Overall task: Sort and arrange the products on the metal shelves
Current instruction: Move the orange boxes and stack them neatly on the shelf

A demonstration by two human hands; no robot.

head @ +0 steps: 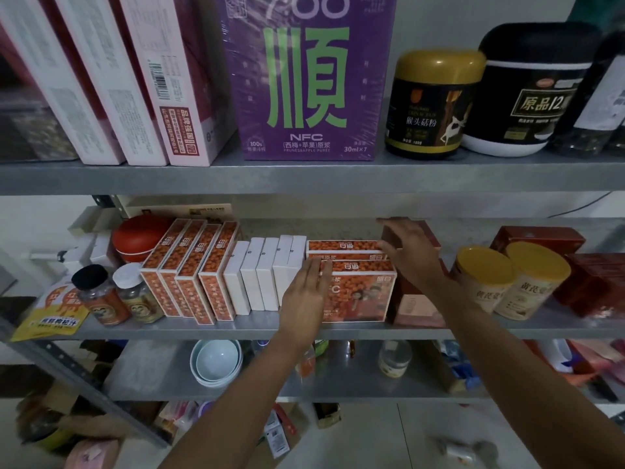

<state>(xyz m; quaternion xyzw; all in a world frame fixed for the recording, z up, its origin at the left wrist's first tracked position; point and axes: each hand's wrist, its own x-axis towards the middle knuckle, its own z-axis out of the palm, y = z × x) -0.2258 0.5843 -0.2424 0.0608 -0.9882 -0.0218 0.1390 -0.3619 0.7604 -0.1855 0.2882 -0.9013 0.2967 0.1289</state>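
As left hand [304, 292] presses orange box [358, 296] flat-fingered, right hand [411, 252] splayed over it

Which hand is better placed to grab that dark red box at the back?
Probably the right hand: it is spread over the dark red box, while the left hand lies flat against the front of the orange boxes.

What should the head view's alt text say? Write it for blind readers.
The left hand lies flat against the front of stacked orange boxes on the middle metal shelf, the right hand open at their top right corner. White boxes stand left, two yellow-lidded cans right.
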